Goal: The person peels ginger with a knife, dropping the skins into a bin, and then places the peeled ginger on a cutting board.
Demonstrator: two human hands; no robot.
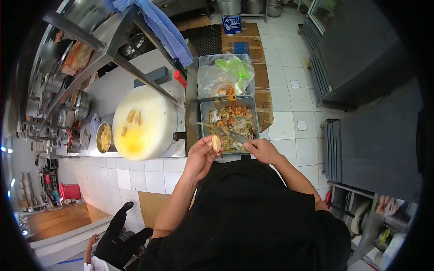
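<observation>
My left hand [202,155] holds a small pale yellow piece of food [216,143] between thumb and fingers. My right hand [263,151] grips a knife [236,136], whose blade points up and left, just beside the piece. Both hands are over the near edge of a grey bin [256,118] filled with food scraps [230,118]. To the left, a round white cutting board [156,113] carries several small pale pieces [131,116] and a yellow stain. A metal bowl [99,131] of yellow shreds [105,138] stands against the board's left side.
Behind the scrap bin is another bin [203,77] with plastic bags. A dark knife handle [179,136] lies by the counter edge. A blue towel [165,29] hangs from the shelf. Grey cabinets [375,135] stand right. Another person [118,239] is at lower left.
</observation>
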